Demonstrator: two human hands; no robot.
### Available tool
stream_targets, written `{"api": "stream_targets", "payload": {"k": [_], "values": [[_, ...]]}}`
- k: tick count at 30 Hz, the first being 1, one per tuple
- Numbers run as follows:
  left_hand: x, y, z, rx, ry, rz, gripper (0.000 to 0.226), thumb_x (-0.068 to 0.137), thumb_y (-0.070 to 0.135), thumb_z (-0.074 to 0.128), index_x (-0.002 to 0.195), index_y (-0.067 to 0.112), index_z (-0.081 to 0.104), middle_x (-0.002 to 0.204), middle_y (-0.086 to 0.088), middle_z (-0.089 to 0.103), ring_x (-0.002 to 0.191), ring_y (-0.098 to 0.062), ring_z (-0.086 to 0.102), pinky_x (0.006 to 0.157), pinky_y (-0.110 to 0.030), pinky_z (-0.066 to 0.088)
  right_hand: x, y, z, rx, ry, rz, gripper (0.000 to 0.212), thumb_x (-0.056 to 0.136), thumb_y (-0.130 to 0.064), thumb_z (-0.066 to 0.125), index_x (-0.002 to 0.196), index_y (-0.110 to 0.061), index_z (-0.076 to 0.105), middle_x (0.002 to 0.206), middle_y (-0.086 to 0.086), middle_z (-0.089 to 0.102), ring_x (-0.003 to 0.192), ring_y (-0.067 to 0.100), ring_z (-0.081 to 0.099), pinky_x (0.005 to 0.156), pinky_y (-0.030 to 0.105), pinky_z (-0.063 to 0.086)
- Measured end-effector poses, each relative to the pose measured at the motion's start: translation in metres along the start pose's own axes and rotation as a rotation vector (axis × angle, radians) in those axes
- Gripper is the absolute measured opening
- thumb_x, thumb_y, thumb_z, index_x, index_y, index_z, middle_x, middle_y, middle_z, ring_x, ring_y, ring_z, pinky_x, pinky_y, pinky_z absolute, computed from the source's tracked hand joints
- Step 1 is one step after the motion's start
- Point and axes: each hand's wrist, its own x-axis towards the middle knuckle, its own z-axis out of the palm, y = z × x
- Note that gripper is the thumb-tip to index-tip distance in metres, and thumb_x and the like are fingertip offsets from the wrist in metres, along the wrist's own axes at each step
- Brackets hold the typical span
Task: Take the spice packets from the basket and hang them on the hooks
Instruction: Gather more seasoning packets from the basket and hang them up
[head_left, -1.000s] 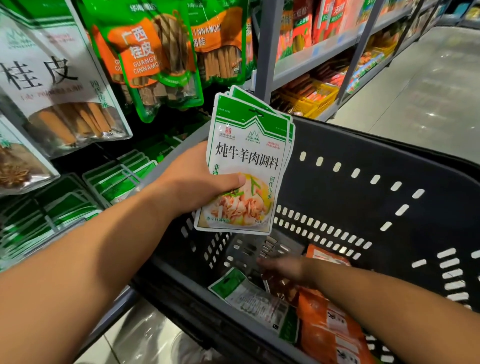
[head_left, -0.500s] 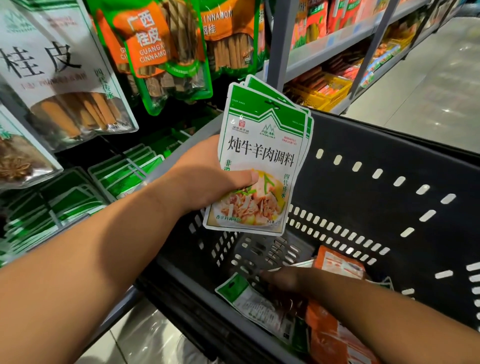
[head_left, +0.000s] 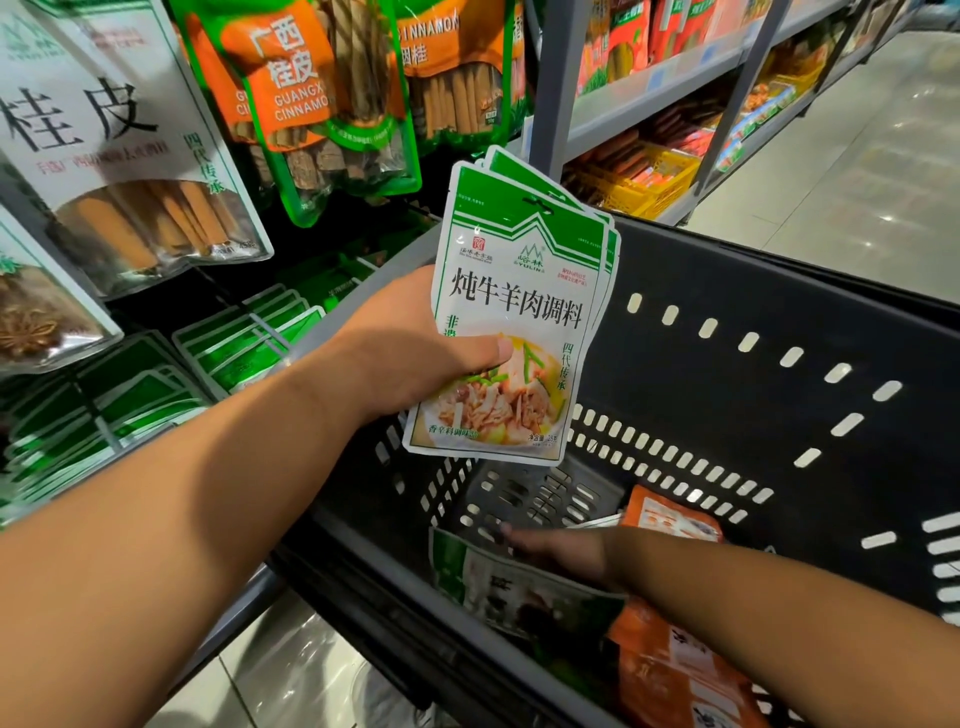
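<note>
Orange plastic spice packets (head_left: 670, 670) lie nearest, on the floor of the black perforated plastic shopping basket (head_left: 727, 291). Just beyond them the right hand (head_left: 566, 556) has slid off the orange pile and onto a single green-and-white spice packet (head_left: 509, 597), whose far edge now sits raised rather than flat. Its fingers lie over that edge, but motion blur hides whether they pinch it. Above the basket, the left hand (head_left: 410, 343) still clamps a fanned stack of green-and-white beef-and-mutton seasoning packets (head_left: 519, 312), thumb across the front, lifted slightly higher. Further left, matching green packets on the shelf hooks (head_left: 244, 338) mark the likely destination. One more packet seems about to join the stack before hanging begins.
</note>
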Motion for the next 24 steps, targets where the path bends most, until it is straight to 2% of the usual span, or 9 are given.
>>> {"api": "stream_targets", "payload": {"k": [8, 10, 12, 14, 16, 18, 19, 21, 24], "values": [[0.001, 0.002, 0.000, 0.040, -0.001, 0.025, 0.045, 0.083, 0.037, 0.082, 0.124, 0.036, 0.065, 0.117, 0.018, 0.072, 0.107, -0.008, 0.068, 0.101, -0.035, 0.052, -0.009, -0.009, -0.005, -0.060, -0.383, 0.008, 0.078, 0.053, -0.077, 0.084, 0.114, -0.031, 0.069, 0.096, -0.008, 0.071, 0.086, 0.011, 0.066, 0.082, 0.034, 0.046], [0.000, 0.002, -0.001, 0.048, -0.001, 0.030, 0.044, 0.084, 0.036, 0.082, 0.124, 0.036, 0.065, 0.118, 0.018, 0.072, 0.107, -0.008, 0.067, 0.100, -0.032, 0.051, -0.020, -0.016, 0.006, -0.131, -0.357, 0.042, 0.093, 0.055, -0.075, 0.084, 0.133, -0.031, 0.059, 0.121, -0.002, 0.069, 0.110, 0.017, 0.066, 0.096, 0.045, 0.045], [0.000, 0.002, -0.001, 0.042, 0.001, 0.037, 0.043, 0.084, 0.035, 0.082, 0.124, 0.035, 0.065, 0.118, 0.017, 0.072, 0.106, -0.007, 0.067, 0.098, -0.030, 0.050, -0.034, -0.026, 0.013, -0.235, -0.296, 0.099, 0.105, 0.069, -0.069, 0.074, 0.157, -0.025, 0.035, 0.160, 0.013, 0.038, 0.147, 0.033, 0.036, 0.120, 0.053, 0.029], [0.000, 0.001, -0.001, 0.030, 0.003, 0.043, 0.043, 0.084, 0.035, 0.082, 0.123, 0.035, 0.066, 0.116, 0.018, 0.073, 0.105, -0.006, 0.067, 0.096, -0.027, 0.050, -0.042, -0.030, 0.017, -0.299, -0.193, 0.098, 0.094, 0.083, -0.061, 0.065, 0.160, -0.023, 0.028, 0.169, 0.015, 0.018, 0.155, 0.038, 0.018, 0.126, 0.053, 0.018], [0.000, 0.000, -0.001, 0.032, 0.003, 0.050, 0.043, 0.084, 0.034, 0.082, 0.124, 0.035, 0.066, 0.116, 0.018, 0.073, 0.104, -0.004, 0.067, 0.093, -0.023, 0.049, -0.042, -0.028, 0.016, -0.269, -0.189, 0.099, 0.067, 0.088, -0.052, 0.067, 0.146, -0.025, 0.050, 0.153, 0.013, 0.045, 0.147, 0.036, 0.036, 0.123, 0.051, 0.024], [0.001, -0.002, -0.001, 0.031, 0.006, 0.065, 0.043, 0.084, 0.034, 0.082, 0.124, 0.034, 0.066, 0.115, 0.019, 0.073, 0.103, -0.001, 0.067, 0.086, -0.014, 0.047, -0.043, -0.028, 0.014, -0.157, -0.208, 0.076, 0.033, 0.083, -0.041, 0.069, 0.110, -0.022, 0.067, 0.101, 0.002, 0.069, 0.102, 0.023, 0.069, 0.105, 0.041, 0.044], [0.001, -0.003, 0.000, 0.026, 0.006, 0.067, 0.043, 0.084, 0.034, 0.082, 0.124, 0.034, 0.066, 0.114, 0.020, 0.073, 0.102, 0.002, 0.066, 0.083, -0.009, 0.045, -0.046, -0.030, 0.013, -0.119, -0.209, 0.067, 0.022, 0.085, -0.035, 0.066, 0.100, -0.019, 0.067, 0.085, -0.002, 0.069, 0.079, 0.016, 0.070, 0.091, 0.035, 0.050], [0.002, -0.004, 0.000, 0.014, 0.010, 0.072, 0.043, 0.084, 0.033, 0.082, 0.123, 0.035, 0.066, 0.112, 0.021, 0.073, 0.100, 0.009, 0.064, 0.079, -0.004, 0.044, -0.058, -0.037, 0.005, -0.115, -0.138, 0.069, 0.018, 0.096, -0.029, 0.057, 0.099, -0.015, 0.066, 0.077, -0.003, 0.071, 0.069, 0.013, 0.068, 0.079, 0.029, 0.053], [0.002, -0.006, 0.001, -0.016, 0.014, 0.084, 0.044, 0.084, 0.031, 0.082, 0.125, 0.036, 0.064, 0.114, 0.021, 0.073, 0.102, 0.005, 0.067, 0.085, -0.011, 0.048, -0.080, -0.044, -0.009, -0.107, -0.023, 0.039, 0.031, 0.100, -0.029, 0.056, 0.118, -0.005, 0.062, 0.091, 0.006, 0.074, 0.083, 0.021, 0.071, 0.087, 0.035, 0.057]]}}
